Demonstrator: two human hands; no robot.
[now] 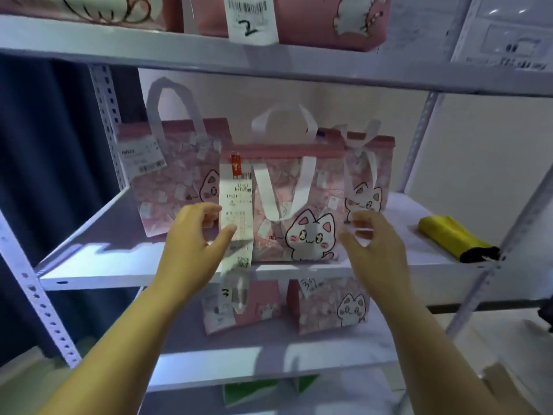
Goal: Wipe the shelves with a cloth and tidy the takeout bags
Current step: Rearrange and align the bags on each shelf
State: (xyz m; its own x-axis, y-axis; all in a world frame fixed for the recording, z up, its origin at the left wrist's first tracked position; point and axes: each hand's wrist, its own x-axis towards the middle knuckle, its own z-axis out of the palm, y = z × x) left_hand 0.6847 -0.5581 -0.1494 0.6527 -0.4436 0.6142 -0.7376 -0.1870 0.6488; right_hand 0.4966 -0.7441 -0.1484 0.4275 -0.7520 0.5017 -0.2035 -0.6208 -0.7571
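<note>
A pink takeout bag with a white cat [287,205] stands upright on the middle shelf [89,235], directly between the two hands and just beyond them. The left hand [194,235] is at the bag's left edge. Its fingers curl there and its thumb lies across the lower part of a long receipt [236,205] that hangs down the bag's front and past the shelf lip. I cannot tell whether this hand truly grasps the bag or the receipt or only touches them. The right hand [374,244] sits at the bag's right edge, blurred, with fingers loosely curved and the thumb spread apart from them, and it holds nothing. Behind the left hand's fingers stands a second pink bag [176,181] with a tall white handle and a label on its left corner. Behind the right hand's fingertips stands a third, narrower pink bag [369,172]. Well to the right of the right hand, a folded yellow cloth [449,235] lies on the same shelf near its front right corner. Below the wrists, on the next shelf down, stand two more pink bags [260,310], side by side. Above both hands, on the upper shelf, a pink bag [329,22] carries a tag marked 2 [251,20].
</note>
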